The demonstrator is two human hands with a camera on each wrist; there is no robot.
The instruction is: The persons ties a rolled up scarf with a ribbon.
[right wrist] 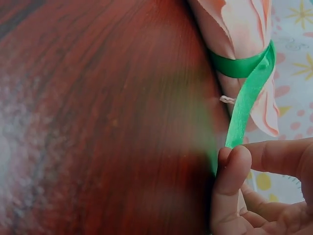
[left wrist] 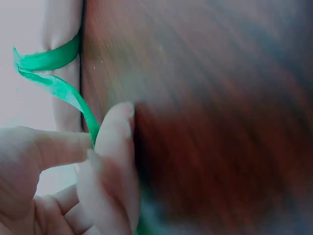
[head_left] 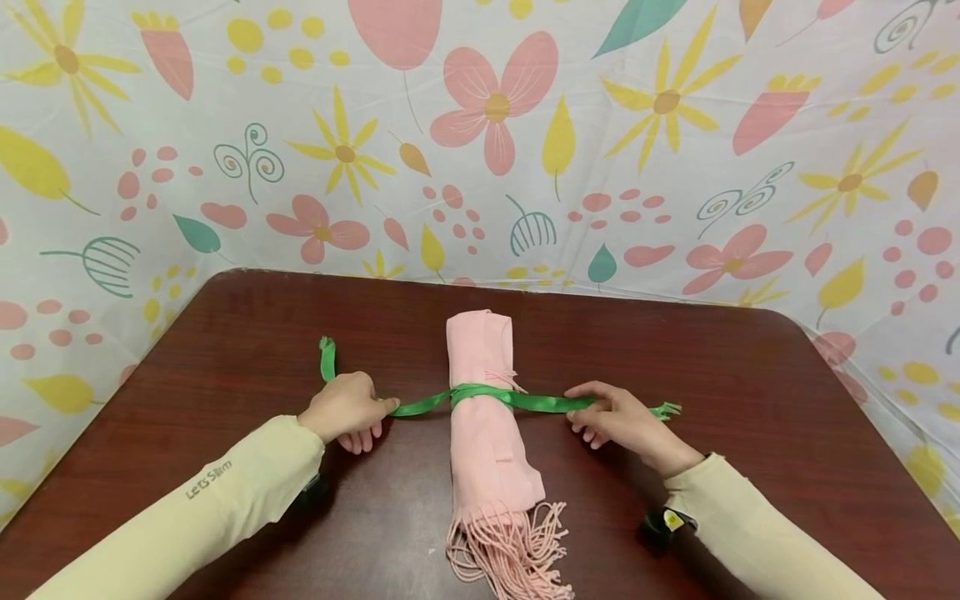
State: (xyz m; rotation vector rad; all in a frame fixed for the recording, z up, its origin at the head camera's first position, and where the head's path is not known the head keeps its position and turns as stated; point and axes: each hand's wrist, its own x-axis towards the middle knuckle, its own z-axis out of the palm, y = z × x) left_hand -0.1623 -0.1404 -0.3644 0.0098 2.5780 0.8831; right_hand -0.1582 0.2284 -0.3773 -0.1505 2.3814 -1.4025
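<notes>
A rolled pink scarf (head_left: 486,450) lies lengthwise at the middle of the table, its fringe (head_left: 513,550) spread toward the front edge. Around its upper half runs a green ribbon (head_left: 543,403), crossed on top, with one end drawn out to each side. My left hand (head_left: 348,410) pinches the left length between thumb and fingers; that ribbon (left wrist: 61,90) looks twisted in the left wrist view. On the other side my right hand (head_left: 611,417) pinches the right length, which runs flat and taut-looking from the scarf (right wrist: 237,29) in the right wrist view. Both frayed tails stick out beyond the hands.
The dark brown wooden table (head_left: 247,333) has rounded far corners. Behind it hangs a white cloth (head_left: 480,217) printed with flowers and leaves. Dark wrist devices (head_left: 663,527) sit under the pale sleeves (head_left: 202,500).
</notes>
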